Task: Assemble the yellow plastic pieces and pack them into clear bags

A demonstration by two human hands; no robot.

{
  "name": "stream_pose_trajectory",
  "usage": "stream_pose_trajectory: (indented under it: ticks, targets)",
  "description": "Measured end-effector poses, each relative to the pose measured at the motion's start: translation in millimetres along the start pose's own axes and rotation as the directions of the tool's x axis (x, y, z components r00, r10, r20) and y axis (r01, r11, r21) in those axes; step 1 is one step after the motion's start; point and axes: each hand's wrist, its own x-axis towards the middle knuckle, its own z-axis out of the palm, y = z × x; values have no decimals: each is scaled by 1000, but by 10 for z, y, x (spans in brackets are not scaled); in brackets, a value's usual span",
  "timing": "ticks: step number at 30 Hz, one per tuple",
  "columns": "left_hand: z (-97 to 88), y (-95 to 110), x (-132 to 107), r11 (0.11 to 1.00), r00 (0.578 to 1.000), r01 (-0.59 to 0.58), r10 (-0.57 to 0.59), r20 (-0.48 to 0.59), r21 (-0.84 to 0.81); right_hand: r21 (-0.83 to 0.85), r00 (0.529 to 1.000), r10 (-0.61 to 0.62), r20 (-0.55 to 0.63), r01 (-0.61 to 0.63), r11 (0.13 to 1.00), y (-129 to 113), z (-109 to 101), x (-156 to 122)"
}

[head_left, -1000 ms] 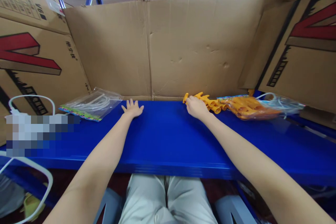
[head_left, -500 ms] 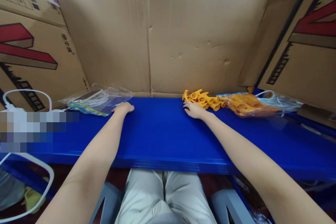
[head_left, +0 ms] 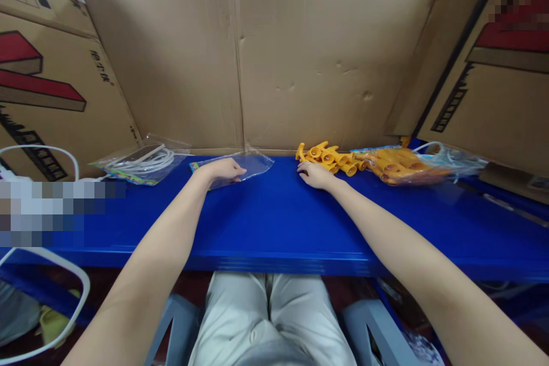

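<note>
My left hand (head_left: 226, 169) is closed on a clear plastic bag (head_left: 258, 163) with a colourful printed edge, and the bag lies out to the right across the blue table. My right hand (head_left: 316, 175) rests at the near left side of a pile of orange horn-shaped plastic pieces (head_left: 329, 156). Its fingers are slightly bent and apart, with nothing visible in them. Farther left lies another clear bag (head_left: 178, 151) with a coiled white cable (head_left: 156, 161) on it.
A filled bag of orange pieces (head_left: 397, 163) lies on the right, with a white cable and more plastic behind it. Cardboard panels (head_left: 343, 57) wall the back and sides of the blue table (head_left: 274, 217). At far left, a white cable (head_left: 43, 148) loops over the table.
My left hand has taken a clear bag from the bags on the left and drawn it rightward. My right hand has stayed beside the orange pile. The view has shifted slightly.
</note>
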Motion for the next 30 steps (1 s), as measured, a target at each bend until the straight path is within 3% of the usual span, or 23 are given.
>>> stream_pose_trajectory:
  ticks: [3,7,10,15,24,27,30]
  targets:
    - [-5,20,-4,997,1000,29,-29,4,-64,-5,996,82,24,-82,997,-85,-65,-17]
    - [-17,106,-40,997,999,49,-49,3,-59,10,990,131,-48,-131,991,-159,-113,-28]
    - [7,162,-43,998,996,32,-28,-79,46,46,987,123,-107,-118,992,-155,-108,-25]
    - [165,158,78,960,969,100,-34,-246,262,178,958,102,-266,-55,982,-117,-77,15]
    - [356,6,238,944,974,156,-98,-207,291,421,862,208,-462,6,907,-157,-95,78]
    - [338,-22,244,957,975,128,-74,-207,259,482,881,161,-444,84,872,-231,-100,61]
    - [310,0,218,958,975,151,-102,-199,244,514,931,68,-358,136,847,-293,-89,41]
